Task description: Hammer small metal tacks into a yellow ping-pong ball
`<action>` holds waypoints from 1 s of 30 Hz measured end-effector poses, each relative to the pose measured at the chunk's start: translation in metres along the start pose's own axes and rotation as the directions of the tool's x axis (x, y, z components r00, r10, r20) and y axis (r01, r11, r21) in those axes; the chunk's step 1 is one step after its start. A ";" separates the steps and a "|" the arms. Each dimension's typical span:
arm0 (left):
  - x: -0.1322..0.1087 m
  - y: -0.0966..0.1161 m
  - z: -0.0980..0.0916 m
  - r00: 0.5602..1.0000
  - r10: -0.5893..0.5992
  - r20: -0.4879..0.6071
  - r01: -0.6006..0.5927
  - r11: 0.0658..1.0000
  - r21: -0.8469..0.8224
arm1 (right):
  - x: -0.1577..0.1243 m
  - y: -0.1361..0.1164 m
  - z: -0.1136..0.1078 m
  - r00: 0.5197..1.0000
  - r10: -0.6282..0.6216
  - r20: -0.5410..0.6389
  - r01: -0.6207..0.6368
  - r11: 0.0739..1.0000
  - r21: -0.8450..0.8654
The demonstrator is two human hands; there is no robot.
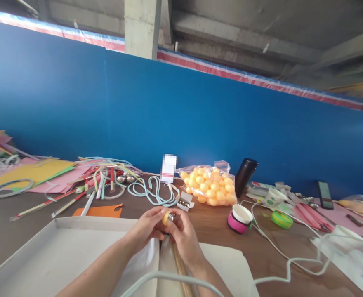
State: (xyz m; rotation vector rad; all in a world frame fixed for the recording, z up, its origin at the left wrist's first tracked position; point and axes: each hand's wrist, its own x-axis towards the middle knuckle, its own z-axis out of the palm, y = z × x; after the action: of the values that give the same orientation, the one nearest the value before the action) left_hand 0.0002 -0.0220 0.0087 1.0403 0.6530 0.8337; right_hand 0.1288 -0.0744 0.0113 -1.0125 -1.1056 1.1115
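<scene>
Head view | left hand (147,226) and right hand (184,236) curled, pinching ball (165,219) and apparent bell (170,216) | slack grip could drop the bell

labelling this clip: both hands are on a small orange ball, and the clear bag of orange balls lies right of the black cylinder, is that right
Not quite: the head view shows the clear bag of orange balls lying left of the black cylinder. The left hand and right hand are on a small orange ball.
</scene>
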 end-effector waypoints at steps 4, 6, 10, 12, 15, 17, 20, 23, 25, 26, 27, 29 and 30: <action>0.007 0.011 0.001 0.981 0.051 -0.189 0.011 0.949 0.314 | 0.007 0.009 -0.005 0.994 0.034 -0.108 -0.030 0.999 0.042; 0.015 0.020 0.005 0.949 0.145 -0.280 0.029 0.844 0.536 | 0.012 0.013 -0.011 0.976 0.060 -0.210 -0.044 0.996 0.078; 0.038 0.035 0.025 0.940 0.324 -0.104 -0.058 0.454 0.889 | 0.022 0.014 -0.027 0.898 0.070 -0.435 -0.002 0.988 0.154; 0.054 0.036 0.037 0.958 0.286 -0.013 -0.062 0.252 0.966 | 0.025 0.010 -0.037 0.857 0.058 -0.512 0.038 0.984 0.176; 0.079 0.030 0.051 0.975 0.219 -0.026 -0.010 0.161 0.987 | 0.026 0.005 -0.047 0.812 0.054 -0.582 0.072 0.979 0.192; 0.094 0.025 0.057 0.985 0.166 -0.043 0.027 0.098 0.995 | 0.026 0.004 -0.050 0.797 0.054 -0.602 0.077 0.979 0.191; 0.109 0.020 0.064 0.992 0.097 -0.085 0.084 0.010 0.996 | 0.026 0.003 -0.048 0.796 0.046 -0.604 0.077 0.982 0.175; 0.119 0.016 0.067 0.988 0.053 -0.145 0.148 -0.060 0.987 | 0.024 0.001 -0.044 0.813 0.031 -0.581 0.072 0.985 0.154; 0.125 0.013 0.068 0.985 0.033 -0.170 0.172 -0.093 0.981 | 0.023 0.000 -0.041 0.829 0.023 -0.558 0.068 0.988 0.141; 0.127 0.012 0.068 0.984 0.030 -0.175 0.177 -0.106 0.978 | 0.023 -0.001 -0.040 0.836 0.020 -0.549 0.065 0.989 0.136; 0.129 0.011 0.068 0.984 0.031 -0.177 0.179 -0.116 0.977 | 0.022 -0.002 -0.039 0.841 0.018 -0.541 0.063 0.989 0.131; 0.131 0.009 0.067 0.984 0.044 -0.172 0.177 -0.135 0.975 | 0.021 -0.003 -0.039 0.846 0.017 -0.532 0.057 0.991 0.123; 0.132 0.008 0.067 0.984 0.051 -0.168 0.174 -0.144 0.974 | 0.021 -0.003 -0.038 0.847 0.020 -0.531 0.052 0.991 0.120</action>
State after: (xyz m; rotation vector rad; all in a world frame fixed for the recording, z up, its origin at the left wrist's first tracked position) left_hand 0.1227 0.0596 0.0308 2.4052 1.6303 0.0672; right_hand 0.1689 -0.0565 0.0115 -1.1154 -0.5817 0.8007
